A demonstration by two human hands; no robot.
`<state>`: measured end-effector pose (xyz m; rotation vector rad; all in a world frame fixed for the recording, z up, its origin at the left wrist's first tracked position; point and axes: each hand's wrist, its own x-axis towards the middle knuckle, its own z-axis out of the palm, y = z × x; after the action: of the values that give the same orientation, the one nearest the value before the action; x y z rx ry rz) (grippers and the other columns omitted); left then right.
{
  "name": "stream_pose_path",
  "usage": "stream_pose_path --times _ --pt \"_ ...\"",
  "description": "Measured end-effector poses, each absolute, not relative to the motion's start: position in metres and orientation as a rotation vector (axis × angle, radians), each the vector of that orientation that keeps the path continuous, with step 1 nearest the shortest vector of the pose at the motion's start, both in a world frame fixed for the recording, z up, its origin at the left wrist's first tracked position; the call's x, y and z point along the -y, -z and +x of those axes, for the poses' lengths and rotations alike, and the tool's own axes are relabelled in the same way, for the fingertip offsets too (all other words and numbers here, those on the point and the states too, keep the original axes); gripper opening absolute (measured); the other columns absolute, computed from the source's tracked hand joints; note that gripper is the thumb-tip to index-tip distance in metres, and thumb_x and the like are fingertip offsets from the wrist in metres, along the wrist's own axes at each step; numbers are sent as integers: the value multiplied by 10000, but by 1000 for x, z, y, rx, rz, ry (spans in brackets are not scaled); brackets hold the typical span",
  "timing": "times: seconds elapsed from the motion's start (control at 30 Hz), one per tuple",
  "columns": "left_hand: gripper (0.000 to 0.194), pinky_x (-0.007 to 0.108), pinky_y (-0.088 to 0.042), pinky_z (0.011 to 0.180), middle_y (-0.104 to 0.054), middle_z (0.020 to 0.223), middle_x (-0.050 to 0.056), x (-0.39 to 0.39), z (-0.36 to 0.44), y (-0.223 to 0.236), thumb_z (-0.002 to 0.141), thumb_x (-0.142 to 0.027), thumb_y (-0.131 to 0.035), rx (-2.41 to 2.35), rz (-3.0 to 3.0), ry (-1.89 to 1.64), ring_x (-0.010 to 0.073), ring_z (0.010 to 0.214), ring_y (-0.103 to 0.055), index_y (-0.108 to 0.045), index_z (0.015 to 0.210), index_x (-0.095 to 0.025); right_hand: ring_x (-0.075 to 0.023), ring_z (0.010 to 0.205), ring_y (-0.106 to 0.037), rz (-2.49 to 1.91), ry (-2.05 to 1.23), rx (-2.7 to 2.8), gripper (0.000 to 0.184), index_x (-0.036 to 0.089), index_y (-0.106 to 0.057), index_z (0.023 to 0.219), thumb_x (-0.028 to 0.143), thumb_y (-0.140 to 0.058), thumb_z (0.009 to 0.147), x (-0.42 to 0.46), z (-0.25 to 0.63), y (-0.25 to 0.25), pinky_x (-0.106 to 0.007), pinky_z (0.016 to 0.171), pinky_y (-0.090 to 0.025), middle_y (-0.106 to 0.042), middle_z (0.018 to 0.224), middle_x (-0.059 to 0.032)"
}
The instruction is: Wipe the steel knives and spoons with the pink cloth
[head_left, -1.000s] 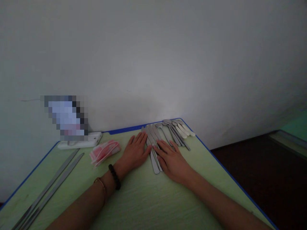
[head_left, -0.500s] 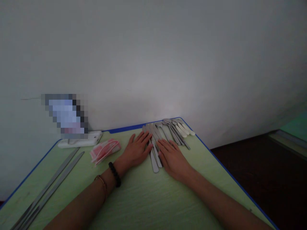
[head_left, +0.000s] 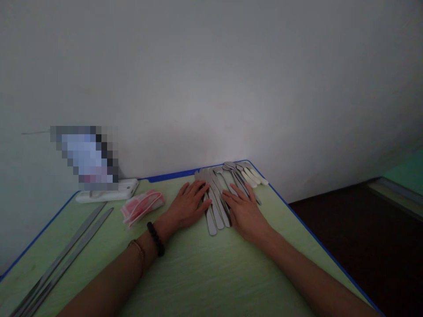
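Several metal table knives (head_left: 217, 207) lie side by side near the far edge of the green table, handles toward me. My left hand (head_left: 187, 204) rests with its fingers stretched over the left knives. My right hand (head_left: 246, 211) lies with fingers spread at the right side of the knives, its fingertips over the neighbouring cutlery. Just beyond it are metal spoons (head_left: 228, 166) and a few pieces with white handles (head_left: 251, 177). The hands cover parts of the knives and of the cutlery on the right.
Left of my left hand lies a pink and white cloth-like bundle (head_left: 143, 207). A white device (head_left: 109, 193) with a blurred screen (head_left: 86, 156) stands at the back left. Long metal blades (head_left: 71, 255) lie along the left side. The table (head_left: 205, 281) has a blue rim and meets a wall.
My right hand has shifted right, its fingers now more spread, and more of the knife handles shows between the hands. My left hand has hardly moved.
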<state>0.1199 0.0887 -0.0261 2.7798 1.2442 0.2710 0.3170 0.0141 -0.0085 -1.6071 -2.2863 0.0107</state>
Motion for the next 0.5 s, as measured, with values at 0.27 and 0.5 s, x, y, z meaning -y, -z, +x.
stream_pose_path --times 0.27,0.5 --pt "597 470 -206 1150 -342 1513 126 -87 121 25 945 -531 -327 -1272 2775 -283 260 1400 -287 -332 1445 -206 -247 1368 -350 -1583 -50 2275 449 118 -561 1277 105 -410 854 -17 316 17 -517 1162 -47 -553 1356 -88" --pt "530 403 -249 1147 -428 1429 169 -87 120 24 955 -413 -314 -1308 2738 -388 252 1362 -340 -412 1354 -77 -229 1359 -367 -1572 -49 2253 466 130 -554 1287 103 -404 847 -18 317 20 -506 1159 -91 -550 1360 -89"
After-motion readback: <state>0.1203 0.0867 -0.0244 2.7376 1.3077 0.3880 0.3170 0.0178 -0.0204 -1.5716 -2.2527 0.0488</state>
